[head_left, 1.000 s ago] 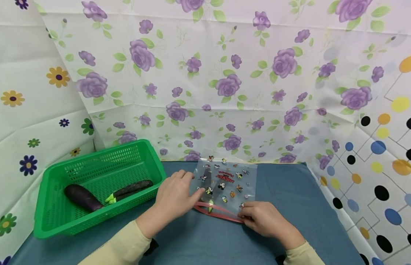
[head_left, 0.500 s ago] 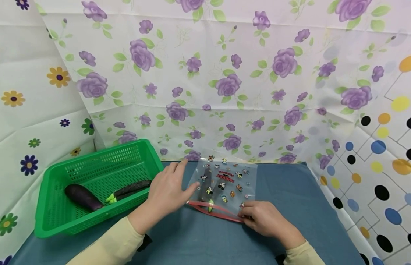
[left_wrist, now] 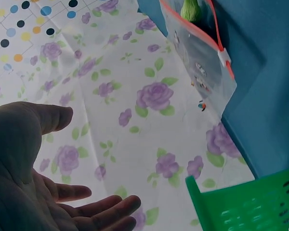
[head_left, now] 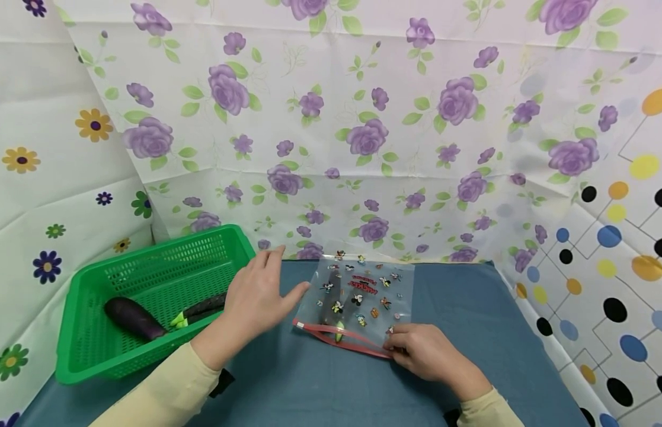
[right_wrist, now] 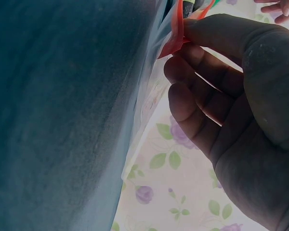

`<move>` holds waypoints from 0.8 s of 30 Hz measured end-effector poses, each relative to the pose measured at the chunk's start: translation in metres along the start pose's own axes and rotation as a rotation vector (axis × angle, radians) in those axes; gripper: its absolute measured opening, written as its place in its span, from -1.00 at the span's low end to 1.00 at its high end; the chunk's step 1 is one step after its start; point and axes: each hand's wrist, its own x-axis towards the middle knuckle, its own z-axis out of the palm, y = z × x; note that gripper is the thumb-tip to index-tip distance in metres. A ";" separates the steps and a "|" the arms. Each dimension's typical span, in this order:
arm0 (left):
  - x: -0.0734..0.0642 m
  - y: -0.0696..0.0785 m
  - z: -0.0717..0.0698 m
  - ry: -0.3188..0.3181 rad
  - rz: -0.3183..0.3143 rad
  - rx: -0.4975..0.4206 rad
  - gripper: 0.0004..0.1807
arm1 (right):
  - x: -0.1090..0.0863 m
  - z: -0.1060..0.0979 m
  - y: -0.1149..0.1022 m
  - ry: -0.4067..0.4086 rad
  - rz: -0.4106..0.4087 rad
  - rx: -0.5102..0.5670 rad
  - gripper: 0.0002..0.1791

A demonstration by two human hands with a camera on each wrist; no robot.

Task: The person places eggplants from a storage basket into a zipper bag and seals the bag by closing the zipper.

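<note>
A clear zip bag (head_left: 363, 296) with cartoon prints lies on the blue cloth. Its red zip edge (head_left: 357, 345) faces me, parted into two strips, with a white slider (left_wrist: 224, 57) at the left end. Inside the bag is a dark, long vegetable whose green tip (head_left: 339, 332) shows at the mouth. My right hand (head_left: 428, 354) pinches the right end of the red edge between thumb and finger, as the right wrist view shows. My left hand (head_left: 254, 305) holds nothing. Its fingers are spread, left of the bag and overlapping the basket's right side.
On the left stands a green plastic basket (head_left: 74, 332). It contains an eggplant (head_left: 134, 318) and dark, slim vegetables with green tips (head_left: 200, 308). Flowered sheeting (head_left: 331, 118) rises behind the cloth, and dotted sheeting (head_left: 619, 284) lines the right side.
My left hand has drawn away from the bag to the left, toward the basket, uncovering the bag's left corner and slider. The right hand has kept its hold on the bag.
</note>
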 end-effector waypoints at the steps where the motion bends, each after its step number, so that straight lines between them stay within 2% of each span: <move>1: 0.001 -0.001 -0.002 -0.006 -0.004 0.004 0.03 | 0.000 0.000 0.000 0.001 -0.002 0.000 -0.83; 8: 0.001 -0.008 -0.010 -0.054 -0.044 0.022 0.07 | 0.000 -0.001 0.000 0.004 -0.011 0.006 -0.84; 20: 0.007 -0.019 -0.025 -0.061 -0.058 0.017 0.03 | 0.000 -0.001 -0.001 -0.004 0.002 0.009 -0.83; 24: 0.012 -0.023 -0.030 -0.086 -0.080 0.019 0.03 | 0.000 -0.001 -0.001 -0.008 0.005 0.007 -0.83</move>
